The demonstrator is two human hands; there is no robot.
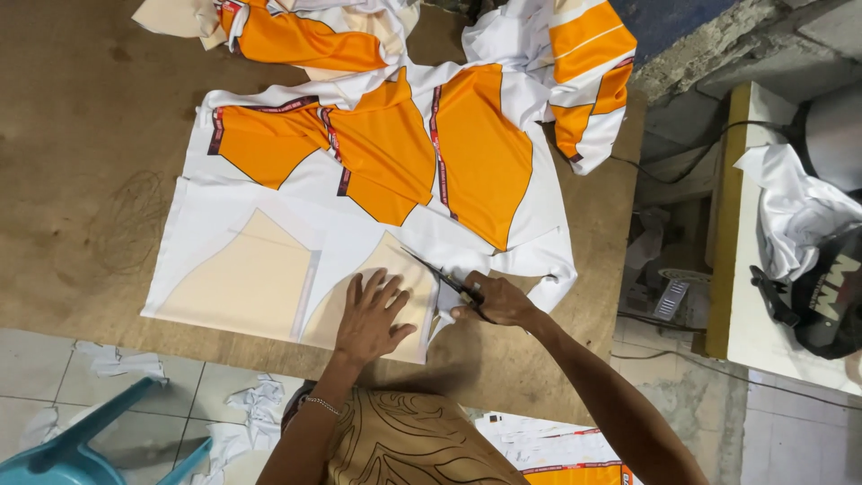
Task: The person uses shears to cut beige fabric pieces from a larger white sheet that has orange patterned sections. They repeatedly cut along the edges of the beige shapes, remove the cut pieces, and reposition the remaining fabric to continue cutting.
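My left hand [373, 314] lies flat, fingers spread, pressing down on the white printed fabric [269, 224] at its near edge, right on a pale beige panel [395, 278]; my right hand [498, 301] is closed around the handles of a pair of dark scissors [440, 274], whose blades point up and to the left, lying across the cloth just beside my left fingertips; whether the blades are parted or closed I cannot tell; the two hands sit near each other but do not touch; the fabric is spread over a brown wooden table [81, 135], with a second beige panel [247, 278] to the left and orange panels [386, 144] edged by dark strips farther from me; more orange and white cloth [575, 63] is bunched at the far edge of the table; white scraps [247, 413] lie on the tiled floor beside a blue plastic chair [81, 445]; to the right stands a white-topped table [745, 269] carrying crumpled white cloth [790, 211] and a dark helmet [822, 292].
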